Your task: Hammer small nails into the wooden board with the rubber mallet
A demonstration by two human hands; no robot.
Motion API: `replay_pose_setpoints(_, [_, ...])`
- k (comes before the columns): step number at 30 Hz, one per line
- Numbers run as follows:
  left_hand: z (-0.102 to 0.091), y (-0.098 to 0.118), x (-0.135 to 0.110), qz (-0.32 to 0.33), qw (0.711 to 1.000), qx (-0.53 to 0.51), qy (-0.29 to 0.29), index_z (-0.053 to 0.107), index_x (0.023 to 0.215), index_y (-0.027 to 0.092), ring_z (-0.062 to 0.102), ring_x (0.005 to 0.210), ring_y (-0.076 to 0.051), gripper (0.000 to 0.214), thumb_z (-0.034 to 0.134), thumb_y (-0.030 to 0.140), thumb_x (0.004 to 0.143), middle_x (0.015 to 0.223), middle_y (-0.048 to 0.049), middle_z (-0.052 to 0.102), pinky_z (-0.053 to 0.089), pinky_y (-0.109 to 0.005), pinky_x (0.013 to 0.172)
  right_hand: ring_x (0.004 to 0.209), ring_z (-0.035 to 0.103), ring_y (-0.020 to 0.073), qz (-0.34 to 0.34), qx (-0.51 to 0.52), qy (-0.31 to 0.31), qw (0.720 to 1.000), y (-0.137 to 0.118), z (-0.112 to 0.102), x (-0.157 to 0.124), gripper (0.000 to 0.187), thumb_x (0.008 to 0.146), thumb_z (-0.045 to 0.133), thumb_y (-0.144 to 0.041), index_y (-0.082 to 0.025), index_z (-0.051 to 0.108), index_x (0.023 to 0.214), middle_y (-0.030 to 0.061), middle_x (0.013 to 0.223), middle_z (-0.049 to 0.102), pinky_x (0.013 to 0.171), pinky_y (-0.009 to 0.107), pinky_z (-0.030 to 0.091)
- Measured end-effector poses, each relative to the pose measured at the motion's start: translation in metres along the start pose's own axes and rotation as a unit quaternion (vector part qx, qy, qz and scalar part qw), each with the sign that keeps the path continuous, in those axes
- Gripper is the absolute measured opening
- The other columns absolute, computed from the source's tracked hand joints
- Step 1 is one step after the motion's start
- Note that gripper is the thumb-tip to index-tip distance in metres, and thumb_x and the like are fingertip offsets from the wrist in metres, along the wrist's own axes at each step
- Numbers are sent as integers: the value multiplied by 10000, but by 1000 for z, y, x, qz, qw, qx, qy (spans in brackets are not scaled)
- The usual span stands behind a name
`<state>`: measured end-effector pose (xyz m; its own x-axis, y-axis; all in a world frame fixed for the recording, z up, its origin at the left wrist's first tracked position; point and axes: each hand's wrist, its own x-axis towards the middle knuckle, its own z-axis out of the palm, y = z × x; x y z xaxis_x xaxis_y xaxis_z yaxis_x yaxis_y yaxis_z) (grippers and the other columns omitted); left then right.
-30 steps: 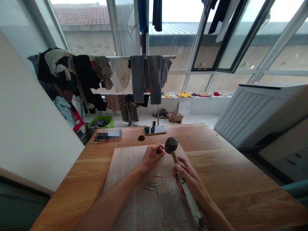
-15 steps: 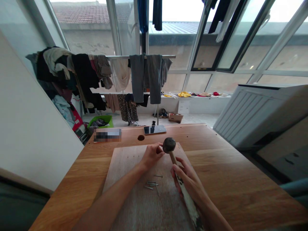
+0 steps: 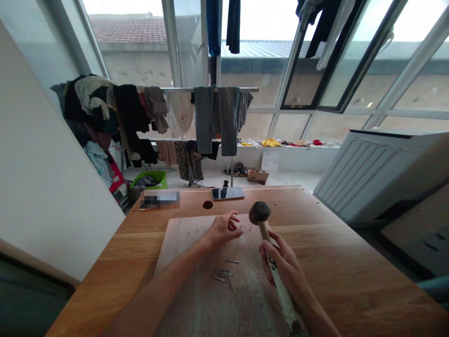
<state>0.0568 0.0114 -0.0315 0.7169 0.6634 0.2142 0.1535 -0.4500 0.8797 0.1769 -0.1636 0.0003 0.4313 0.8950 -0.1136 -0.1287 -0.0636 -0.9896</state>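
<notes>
My right hand (image 3: 280, 256) is wrapped round the pale, worn wooden handle of a mallet (image 3: 260, 213), whose dark rounded head is raised over the far right part of a wooden board (image 3: 196, 304). Just left of the mallet head, my left hand (image 3: 224, 228) hovers low over the board with thumb and fingers apart. A thin nail (image 3: 250, 228) stands upright between that hand and the mallet. Another thin upright line by the left fingertips looks like a nail, but is too small to be sure. Several loose nails (image 3: 223, 274) lie mid-board. Small dark dots mark the board's far left.
The board lies on a wooden table (image 3: 333, 271) with a round hole (image 3: 207, 204). Near its far edge are a phone (image 3: 228, 193) and a blurred-out item (image 3: 160, 200). Beyond stand a clothes rack (image 3: 224, 89), a green basket (image 3: 159, 179) and a white ribbed cabinet (image 3: 354, 173).
My left thumb and fingers have parted and drawn back, uncovering the upright nail. My right hand has carried the mallet to the right. The whole view has shifted slightly.
</notes>
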Motion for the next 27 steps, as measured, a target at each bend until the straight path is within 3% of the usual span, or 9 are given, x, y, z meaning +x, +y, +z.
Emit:
replay_pose_setpoints(4, [-22,27,-24,76,984,141,-83,597,1158,146,671,892,-189,386,688,240,795,1092,-112,687,540,-284,764,343,458,66,28,-8,30,999,-4,-11,-4,597,751,671,-601,-226,445,1157,-106,601,535,299,185,394])
replay_pose_setpoints(7, [-26,54,-49,150,919,328,-160,606,1093,152,675,908,-245,258,634,232,849,987,-103,703,526,-334,782,347,468,71,52,-13,30,998,1,-20,-12,615,754,649,-634,-226,440,1164,-98,603,552,301,186,389])
replay_pose_setpoints(11, [-9,75,-70,209,823,476,-229,599,910,137,657,705,-222,125,613,85,798,772,-69,674,498,-306,630,354,479,78,71,-21,34,997,12,-26,-23,624,743,649,-646,-232,433,1158,-87,624,571,302,194,396])
replay_pose_setpoints(13, [2,78,-74,239,798,502,-232,594,883,128,644,689,-222,148,610,40,764,761,-74,660,489,-310,606,358,495,86,84,-31,31,995,16,-28,-25,613,758,635,-634,-245,418,1179,-86,632,575,304,197,402])
replay_pose_setpoints(16, [11,79,-74,259,787,517,-214,601,888,107,640,709,-242,129,591,39,780,770,-93,650,490,-331,609,347,508,99,96,-65,22,993,20,-32,-26,615,769,624,-614,-262,380,1210,-80,657,595,290,206,396])
replay_pose_setpoints(19, [5,71,-65,253,813,479,-214,620,888,112,646,746,-242,145,594,32,770,806,-95,656,503,-327,640,351,529,118,90,-91,27,991,22,-34,-27,610,766,616,-605,-262,376,1211,-70,671,606,287,223,405])
replay_pose_setpoints(21, [-5,60,-51,219,870,400,-186,644,881,135,649,753,-212,149,591,39,779,840,-79,664,512,-305,669,352,538,134,83,-110,36,990,24,-34,-28,602,775,599,-598,-254,386,1221,-72,631,596,298,240,424])
replay_pose_setpoints(24, [-19,35,-26,121,973,189,-49,682,889,156,654,779,-162,157,590,67,797,866,-49,678,522,-265,733,332,526,150,65,-131,55,988,30,-32,-28,582,785,584,-583,-252,412,1231,-74,573,582,296,263,432])
replay_pose_setpoints(27, [-24,11,-10,28,998,14,53,695,888,141,661,767,-145,123,611,128,799,830,-41,697,533,-243,724,329,527,151,48,-130,63,988,35,-31,-27,536,802,574,-560,-261,432,1224,-65,596,597,288,266,424])
